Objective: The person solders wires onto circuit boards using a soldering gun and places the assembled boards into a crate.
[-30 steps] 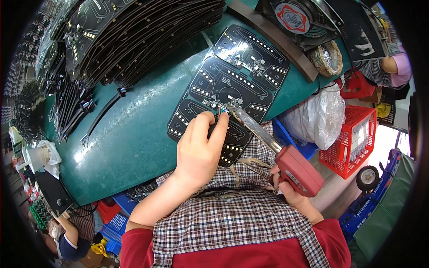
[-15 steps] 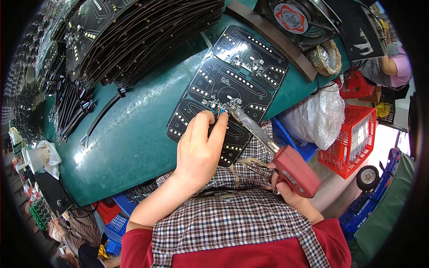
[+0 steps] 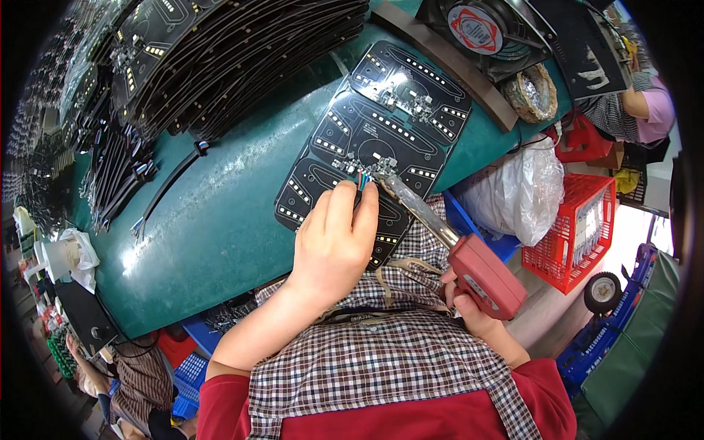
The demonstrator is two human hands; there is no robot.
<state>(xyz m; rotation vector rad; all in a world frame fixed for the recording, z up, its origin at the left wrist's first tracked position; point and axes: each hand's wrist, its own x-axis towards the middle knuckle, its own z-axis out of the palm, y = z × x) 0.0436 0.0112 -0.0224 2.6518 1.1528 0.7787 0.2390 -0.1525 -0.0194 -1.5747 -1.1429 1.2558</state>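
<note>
Black circuit boards [image 3: 350,123] with rows of small pale LEDs lie joined on the green table in front of me. My left hand [image 3: 331,246] rests over the lower board, thumb and fingers pinching thin coloured wires [image 3: 363,178]. The wire ends meet the components at the board's middle. My right hand [image 3: 473,312] grips the red handle of a soldering iron [image 3: 488,275] from below. Its metal barrel slants up and left, with the tip at the board right beside the wires. Whether the tip touches the solder points is too small to tell.
Stacked circuit boards [image 3: 242,70] fill the table's far left, above bundled cables [image 3: 121,187] and one loose black cable [image 3: 170,183]. A dark curved bar [image 3: 447,66], a fan [image 3: 488,33] and a roundish crusted dish [image 3: 533,95] stand far right. A red crate [image 3: 572,235] sits beyond the right edge.
My left hand has shifted slightly to the right, and more of the coloured wires shows above its fingertips. The soldering iron stays almost in place, its handle a touch higher.
</note>
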